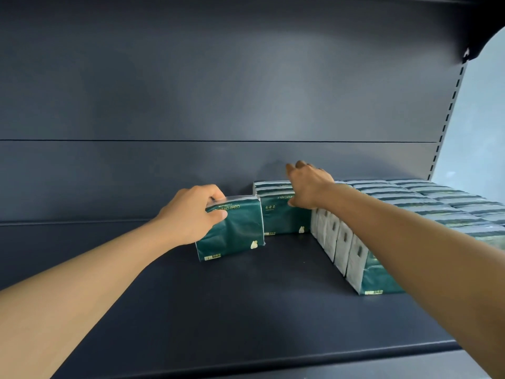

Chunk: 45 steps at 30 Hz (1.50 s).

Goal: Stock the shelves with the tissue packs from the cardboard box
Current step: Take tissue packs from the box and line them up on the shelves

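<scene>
Tissue pack [232,231], dark green with a white top edge, is standing upright on the dark shelf [218,310], its printed face turned toward the camera and its right edge sitting just beside the next green pack [284,217] in the back row. The left hand [191,212] is gripping this pack at its upper left corner: the fingers are curling over the top and the thumb is pressing against the front face near the lettering. The left forearm is reaching in from the lower left, stretched out almost straight and rising toward the pack.

The right hand [308,187] is resting on the neighbouring pack, palm down on its top edge, with the fingers spreading loosely toward the back and the thumb lying against the green front. Its fingertips are partly hidden, so whether they are hooking behind the pack cannot be told. The right forearm is coming in from the lower right, crossing above the stocked packs [410,209], which are filling the right part of the shelf in tight rows up to the back panel [218,91]. Their white ends are facing left along the open floor of the shelf, forming a corner with the back row
</scene>
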Motion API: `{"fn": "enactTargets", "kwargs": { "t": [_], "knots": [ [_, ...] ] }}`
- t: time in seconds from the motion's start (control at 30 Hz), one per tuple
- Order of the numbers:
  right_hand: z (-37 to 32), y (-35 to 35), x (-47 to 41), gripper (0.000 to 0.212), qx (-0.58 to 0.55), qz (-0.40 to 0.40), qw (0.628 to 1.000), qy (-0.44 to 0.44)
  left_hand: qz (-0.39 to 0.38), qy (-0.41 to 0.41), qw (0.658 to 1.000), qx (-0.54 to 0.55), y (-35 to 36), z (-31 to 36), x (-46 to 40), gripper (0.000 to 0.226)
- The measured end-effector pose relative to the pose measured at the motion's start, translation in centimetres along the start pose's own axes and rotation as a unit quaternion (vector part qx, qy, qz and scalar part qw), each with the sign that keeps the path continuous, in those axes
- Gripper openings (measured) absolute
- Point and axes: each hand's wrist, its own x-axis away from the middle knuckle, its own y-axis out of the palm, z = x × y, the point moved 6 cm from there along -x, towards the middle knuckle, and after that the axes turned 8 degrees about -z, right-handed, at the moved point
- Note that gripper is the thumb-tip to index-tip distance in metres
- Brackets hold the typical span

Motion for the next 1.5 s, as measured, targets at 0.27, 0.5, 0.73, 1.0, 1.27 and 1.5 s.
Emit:
{"fn": "enactTargets", "kwargs": {
  "t": [0.27, 0.5, 0.73, 1.0, 1.27, 1.5],
  "knots": [
    [5.1, -3.2, 2.8, 0.048, -0.097, 0.052, 0.994, 0.013, 0.005, 0.066, 0.997, -0.050, 3.5, 5.3, -3.7, 0.023],
    [7.2, -1.7, 3.8, 0.043, -0.129, 0.049, 0.990, 0.024, 0.073, 0.086, 0.988, -0.105, 6.8, 7.9, -6.4, 0.031],
    [8.2, -0.3, 4.0, 0.047, -0.159, 0.045, 0.986, 0.023, 0.092, 0.060, 0.989, -0.099, 8.0, 6.4, -5.7, 0.062],
    [8.3, -0.4, 4.7, 0.053, -0.173, 0.046, 0.984, 0.022, 0.097, 0.036, 0.994, -0.026, 8.0, 6.0, -6.2, 0.044],
    [8.1, -0.7, 6.1, 0.051, -0.172, 0.049, 0.984, 0.027, 0.083, 0.034, 0.995, -0.047, 7.8, 6.1, -6.1, 0.044],
    [7.2, -3.9, 9.3, 0.055, -0.184, 0.079, 0.979, 0.032, 0.093, 0.051, 0.993, -0.056, 2.9, 7.9, -3.3, 0.046]
  ]
}}
